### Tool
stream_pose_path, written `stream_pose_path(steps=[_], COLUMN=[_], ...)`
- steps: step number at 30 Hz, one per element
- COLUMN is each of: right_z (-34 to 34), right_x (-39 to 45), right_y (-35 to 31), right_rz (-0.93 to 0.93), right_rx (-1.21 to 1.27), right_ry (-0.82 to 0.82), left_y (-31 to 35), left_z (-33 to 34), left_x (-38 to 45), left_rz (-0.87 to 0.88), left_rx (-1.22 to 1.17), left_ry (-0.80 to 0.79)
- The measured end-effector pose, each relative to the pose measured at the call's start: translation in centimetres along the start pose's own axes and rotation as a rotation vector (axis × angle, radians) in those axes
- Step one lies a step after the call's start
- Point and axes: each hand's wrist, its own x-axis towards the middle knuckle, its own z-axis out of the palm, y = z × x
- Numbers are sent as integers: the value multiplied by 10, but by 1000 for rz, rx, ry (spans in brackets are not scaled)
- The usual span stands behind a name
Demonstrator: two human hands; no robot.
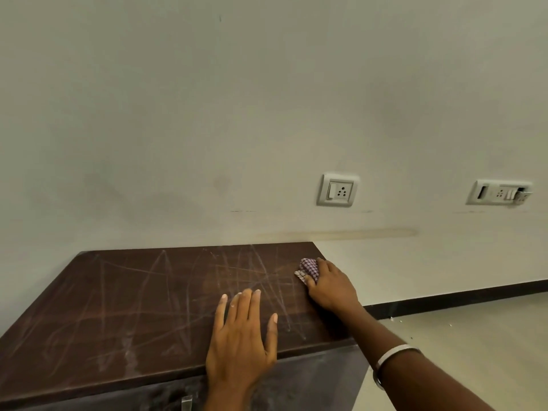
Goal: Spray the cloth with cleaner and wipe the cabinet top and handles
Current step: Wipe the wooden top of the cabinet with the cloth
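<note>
Dark brown laminate forms the cabinet top (142,307) across the lower left of the frame, crossed by pale streaks. At its far right corner the right hand (332,287) clutches a bunched checked cloth (308,269), fingers curled around it. The left hand (241,336) lies flat, fingers spread. Wiping looks underway; the handle (186,403) at the bottom edge seems untouched. No cleaner bottle shows.

A room in a home is shown: a plain white painted wall (207,114) with white plastic switch sockets (338,189) at 3 o'clock and a scratched dark brown wooden cabinet top (133,298).
</note>
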Motion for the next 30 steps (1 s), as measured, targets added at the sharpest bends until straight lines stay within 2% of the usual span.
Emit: stream_pose_path(steps=[5,16,25,30], right_z=[-3,-14,-3,-13], right_x=[-12,-16,-32,-37], right_y=[-1,20,2,23], right_rz=[-65,52,-66,12], right_rx=[3,13,-3,16], right_ry=[-16,7,-27,8], left_y=[-1,0,0,-1], left_z=[-2,-2,-5,-4], left_x=[-1,-1,-1,-1], left_rz=[-16,-29,-50,-49], left_rx=[-10,-21,-13,-16], left_ry=[-22,-46,-71,-79])
